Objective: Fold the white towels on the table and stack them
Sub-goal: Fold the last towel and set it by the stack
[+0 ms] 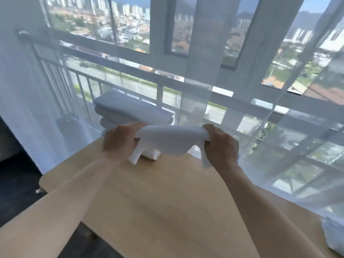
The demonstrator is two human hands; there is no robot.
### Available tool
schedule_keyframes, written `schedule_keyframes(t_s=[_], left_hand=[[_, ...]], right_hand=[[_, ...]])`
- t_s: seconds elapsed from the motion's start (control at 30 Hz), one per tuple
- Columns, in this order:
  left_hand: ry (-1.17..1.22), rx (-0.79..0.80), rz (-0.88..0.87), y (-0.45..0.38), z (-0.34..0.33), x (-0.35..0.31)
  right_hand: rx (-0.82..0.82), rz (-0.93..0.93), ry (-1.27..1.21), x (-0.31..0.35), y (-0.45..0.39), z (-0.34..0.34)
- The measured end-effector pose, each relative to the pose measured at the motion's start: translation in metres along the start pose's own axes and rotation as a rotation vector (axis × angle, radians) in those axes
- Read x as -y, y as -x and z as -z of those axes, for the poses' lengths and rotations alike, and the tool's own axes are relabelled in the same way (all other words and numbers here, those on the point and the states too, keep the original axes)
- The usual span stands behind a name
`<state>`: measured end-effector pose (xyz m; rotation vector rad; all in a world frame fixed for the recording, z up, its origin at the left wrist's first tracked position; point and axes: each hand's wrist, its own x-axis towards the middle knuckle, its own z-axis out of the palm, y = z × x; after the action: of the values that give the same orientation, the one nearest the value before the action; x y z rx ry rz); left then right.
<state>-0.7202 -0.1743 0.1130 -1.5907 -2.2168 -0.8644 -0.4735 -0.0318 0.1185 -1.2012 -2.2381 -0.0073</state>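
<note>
We see through one wide-angle camera at head height, looking forward and down along both forearms. It sits close over the tabletop [167,211], facing the sheer curtain [279,127] and the window [130,25] behind it. No second view shares the scene.

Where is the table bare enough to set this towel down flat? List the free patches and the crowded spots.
Free: the wooden table from the hands back to its near edge, between both forearms. Crowded: the far end, where the folded towel stack and a small folded towel sit under the held towel; also the near right corner with more white cloth.
</note>
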Motion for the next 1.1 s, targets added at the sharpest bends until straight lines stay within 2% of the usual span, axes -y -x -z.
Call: schedule_keyframes(t_s=[0.13,0.33,0.47,0.57,0.63,0.77,0.83,0.93,1.03,1.1], left_hand=[[-0.077,-0.089,-0.103,-0.045,0.003,0.056],[-0.104,-0.115,-0.181,-0.139,-0.006,0.142],[-0.117,-0.089,-0.158,-0.22,-0.008,0.19],[-0.141,-0.049,-0.165,-0.282,-0.009,0.217],[-0.143,-0.12,-0.268,-0.311,-0.012,0.233],[-0.166,-0.293,-0.452,-0.322,-0.045,0.275],[-0.131,-0.236,-0.515,-0.298,-0.076,0.304],[-0.02,-0.022,-0.551,-0.252,-0.115,0.352],[0.099,0.138,-0.507,-0.229,-0.135,0.385],[0.145,0.181,-0.523,-0.236,-0.137,0.394]], right_hand=[[-0.129,0.021,-0.007,0.035,-0.042,-0.029],[-0.213,0.012,0.03,0.074,-0.118,-0.08],[-0.217,0.053,0.084,0.103,-0.194,-0.105],[-0.141,0.056,0.159,0.12,-0.246,-0.121],[-0.136,0.056,0.227,0.129,-0.271,-0.132],[-0.287,0.06,0.274,0.138,-0.267,-0.162],[-0.286,0.061,0.291,0.137,-0.242,-0.186],[-0.095,0.019,0.295,0.139,-0.194,-0.22],[0.101,-0.129,0.23,0.146,-0.156,-0.241],[0.147,-0.261,0.165,0.153,-0.145,-0.249]])
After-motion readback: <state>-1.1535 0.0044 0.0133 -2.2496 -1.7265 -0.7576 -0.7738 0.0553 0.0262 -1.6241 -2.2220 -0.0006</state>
